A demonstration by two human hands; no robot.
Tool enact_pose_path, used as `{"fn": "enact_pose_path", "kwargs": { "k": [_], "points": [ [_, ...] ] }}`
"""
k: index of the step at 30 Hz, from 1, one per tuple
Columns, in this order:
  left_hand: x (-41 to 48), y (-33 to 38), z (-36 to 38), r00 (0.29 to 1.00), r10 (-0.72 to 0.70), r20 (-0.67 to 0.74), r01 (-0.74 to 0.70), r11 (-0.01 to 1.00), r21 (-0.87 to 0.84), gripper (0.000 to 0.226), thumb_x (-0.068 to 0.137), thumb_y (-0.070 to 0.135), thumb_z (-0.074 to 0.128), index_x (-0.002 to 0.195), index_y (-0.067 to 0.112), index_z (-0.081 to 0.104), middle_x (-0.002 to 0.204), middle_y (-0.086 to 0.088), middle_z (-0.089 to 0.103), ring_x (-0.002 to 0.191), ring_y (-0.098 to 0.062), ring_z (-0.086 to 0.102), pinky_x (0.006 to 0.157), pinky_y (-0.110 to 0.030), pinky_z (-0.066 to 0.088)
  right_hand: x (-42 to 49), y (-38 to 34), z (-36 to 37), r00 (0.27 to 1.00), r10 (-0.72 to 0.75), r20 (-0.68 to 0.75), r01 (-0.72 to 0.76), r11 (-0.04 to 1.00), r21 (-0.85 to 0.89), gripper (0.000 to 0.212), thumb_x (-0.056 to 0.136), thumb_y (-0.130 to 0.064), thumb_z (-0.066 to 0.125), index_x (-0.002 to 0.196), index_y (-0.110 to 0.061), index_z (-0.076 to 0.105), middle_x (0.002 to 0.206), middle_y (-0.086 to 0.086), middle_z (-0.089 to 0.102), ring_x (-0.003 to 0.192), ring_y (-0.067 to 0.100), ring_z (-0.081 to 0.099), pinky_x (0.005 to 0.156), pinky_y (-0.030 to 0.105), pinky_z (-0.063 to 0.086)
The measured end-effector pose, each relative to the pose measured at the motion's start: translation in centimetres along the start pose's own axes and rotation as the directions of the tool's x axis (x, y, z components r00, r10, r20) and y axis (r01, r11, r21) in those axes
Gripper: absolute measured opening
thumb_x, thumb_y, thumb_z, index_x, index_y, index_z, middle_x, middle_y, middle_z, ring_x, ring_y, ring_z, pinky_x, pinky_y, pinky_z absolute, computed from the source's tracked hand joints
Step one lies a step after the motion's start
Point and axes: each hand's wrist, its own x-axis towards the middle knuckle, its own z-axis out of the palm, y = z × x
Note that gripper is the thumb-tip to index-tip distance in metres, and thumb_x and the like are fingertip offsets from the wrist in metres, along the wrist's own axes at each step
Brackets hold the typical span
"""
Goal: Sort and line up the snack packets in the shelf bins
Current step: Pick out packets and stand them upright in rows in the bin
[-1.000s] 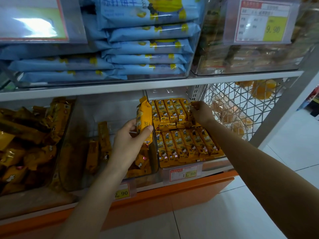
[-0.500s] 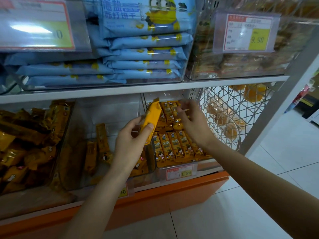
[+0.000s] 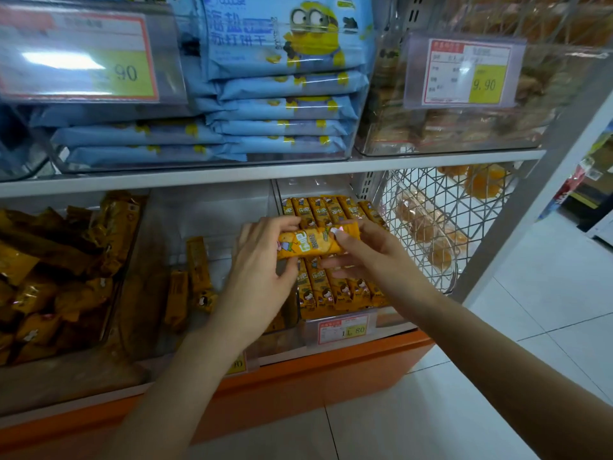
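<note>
Placement: your left hand [image 3: 262, 260] and right hand [image 3: 368, 257] grip an orange foil snack packet [image 3: 311, 244]. Align it with the binned rows [image 3: 331, 210].

**Head view, one wide-angle camera.** I look forward and down from the wearer's head onto the shelf unit [image 3: 298, 171], close in. Both forearms enter from the bottom edge. The left hand [image 3: 262, 260] and right hand [image 3: 368, 257] grip one snack packet [image 3: 315, 242] at frame centre. Upper bins [image 3: 447, 151] lie above the hands, and the floor [image 3: 497, 376] lies below and right of the right hand.
</note>
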Motion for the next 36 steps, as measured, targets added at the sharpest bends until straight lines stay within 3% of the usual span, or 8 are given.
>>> {"fn": "enact_pose_path", "kwargs": {
  "k": [3,7,9,14,20,26,30,36],
  "points": [
    [0.6,-0.5,-0.2,0.992,0.118,0.039,-0.119,0.992,0.044,0.040,0.081,-0.005,0.063,0.117,0.014,0.060,0.111,0.009,0.049,0.109,0.002,0.031,0.094,-0.003,0.021,-0.4,0.1,-1.0,0.999,0.046,0.000,-0.046,0.998,-0.049,0.018,0.089,-0.015,0.059,0.107,-0.016,0.056,0.095,0.004,0.068,0.079,0.014,0.070,0.071,0.024,0.058],
    [1.5,-0.3,-0.2,0.967,0.227,0.111,-0.233,0.972,0.040,0.042,0.077,-0.010,0.066,0.111,0.015,0.064,0.108,0.002,0.054,0.109,-0.011,0.041,0.094,-0.030,0.037,-0.8,0.3,-2.0,0.996,0.068,0.062,-0.050,0.964,-0.262,0.029,0.087,-0.015,0.062,0.116,-0.018,0.056,0.106,0.003,0.065,0.086,0.013,0.065,0.072,0.025,0.056],
    [1.9,-0.1,0.0,0.950,0.279,0.142,-0.288,0.956,0.048,0.045,0.076,-0.012,0.066,0.111,0.016,0.065,0.109,0.000,0.055,0.111,-0.013,0.041,0.094,-0.032,0.041,-1.0,0.2,-2.4,0.990,0.092,0.104,-0.055,0.947,-0.316,0.027,0.087,-0.015,0.063,0.114,-0.017,0.059,0.109,0.006,0.066,0.086,0.010,0.064,0.068,0.019,0.054],
    [2.8,0.1,1.0,0.948,0.277,0.157,-0.298,0.945,0.131,0.053,0.084,0.002,0.065,0.132,0.021,0.053,0.137,-0.004,0.048,0.136,-0.022,0.029,0.109,-0.043,0.026,-0.8,0.2,-3.5,0.990,0.136,0.023,-0.125,0.954,-0.273,0.015,0.086,-0.009,0.064,0.093,-0.022,0.060,0.092,0.001,0.066,0.076,0.008,0.063,0.066,0.017,0.053],
    [2.5,-2.1,0.9,0.935,0.164,0.313,-0.259,0.922,0.289,0.051,0.094,0.052,0.034,0.131,0.023,0.053,0.141,0.001,0.045,0.137,-0.017,0.031,0.110,-0.032,0.015,4.0,1.8,-6.5,0.940,-0.023,-0.340,-0.149,0.868,-0.473,0.016,0.090,-0.020,0.060,0.085,-0.005,0.062,0.080,0.011,0.067,0.075,0.030,0.065,0.072,0.040,0.053],
    [1.5,-3.8,1.0,0.919,0.148,0.364,-0.262,0.921,0.288,0.070,0.084,0.061,0.015,0.122,0.023,0.059,0.142,0.002,0.044,0.138,-0.013,0.029,0.106,-0.030,0.014,9.7,3.4,-7.6,0.874,-0.086,-0.479,-0.269,0.734,-0.623,0.032,0.093,-0.018,0.057,0.109,0.010,0.056,0.087,0.016,0.059,0.063,0.021,0.051,0.041,0.013,0.035],
    [1.5,-4.0,1.1,0.921,0.134,0.365,-0.244,0.931,0.273,0.070,0.084,0.062,0.014,0.124,0.025,0.057,0.146,0.005,0.040,0.137,-0.003,0.017,0.108,-0.028,0.011,12.7,5.1,-7.9,0.874,0.023,-0.485,-0.332,0.756,-0.564,0.037,0.092,-0.027,0.058,0.115,0.003,0.057,0.101,0.018,0.064,0.089,0.031,0.063,0.066,0.032,0.051],
    [1.5,-4.0,1.1,0.920,0.140,0.367,-0.245,0.934,0.259,0.069,0.085,0.061,0.015,0.123,0.023,0.057,0.144,0.004,0.041,0.141,-0.011,0.023,0.108,-0.029,0.013,13.7,5.9,-8.1,0.901,0.056,-0.429,-0.359,0.653,-0.667,0.047,0.098,-0.036,0.045,0.113,0.006,0.061,0.107,0.022,0.064,0.099,0.033,0.062,0.071,0.027,0.042]
  ]
}}
